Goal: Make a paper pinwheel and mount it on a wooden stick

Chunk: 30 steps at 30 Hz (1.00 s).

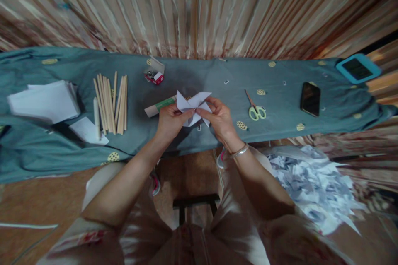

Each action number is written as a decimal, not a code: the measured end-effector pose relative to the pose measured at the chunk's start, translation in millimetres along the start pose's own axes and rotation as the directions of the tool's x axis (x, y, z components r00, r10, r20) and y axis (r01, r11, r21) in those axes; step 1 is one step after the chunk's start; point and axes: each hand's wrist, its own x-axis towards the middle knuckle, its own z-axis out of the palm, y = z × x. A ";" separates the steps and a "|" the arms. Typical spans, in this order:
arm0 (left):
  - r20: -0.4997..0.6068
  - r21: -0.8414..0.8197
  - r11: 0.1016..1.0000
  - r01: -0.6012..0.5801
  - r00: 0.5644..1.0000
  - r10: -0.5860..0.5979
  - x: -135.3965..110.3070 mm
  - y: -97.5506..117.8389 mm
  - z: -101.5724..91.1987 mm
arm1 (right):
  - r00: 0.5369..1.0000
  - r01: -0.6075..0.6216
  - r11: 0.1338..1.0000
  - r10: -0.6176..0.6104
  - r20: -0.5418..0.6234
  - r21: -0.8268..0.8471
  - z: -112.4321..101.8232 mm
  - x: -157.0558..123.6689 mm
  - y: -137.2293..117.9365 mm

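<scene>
Where left hand (170, 119) meets right hand (219, 118), pinwheel (193, 102) pinched

White paper pinwheel (193, 107); teal cloth (199, 75), yellow-spotted; pale-green-handled scissors (255, 109).

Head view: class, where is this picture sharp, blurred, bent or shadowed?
Head view: sharpest at the centre, where the left hand and right hand hold the folded paper; the curtain and paper scraps smear toward the edges; the table bows like a fisheye; soft shadow lies beneath the hands.
</scene>
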 end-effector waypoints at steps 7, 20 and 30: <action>-0.004 0.019 1.000 0.009 1.000 -0.009 -1.0 0.0 -0.4 | 1.000 0.019 0.999 -0.018 0.014 -0.031 -2.3 1.9 2.7; -0.025 -0.091 0.987 0.132 0.991 -0.134 -7.1 10.4 4.1 | 0.998 0.006 1.000 -0.006 0.058 -0.010 -3.0 -0.8 4.4; -0.027 -0.130 0.977 0.170 0.984 -0.175 -9.0 6.5 -0.1 | 0.997 -0.008 1.000 0.009 0.079 -0.007 0.5 -1.4 5.8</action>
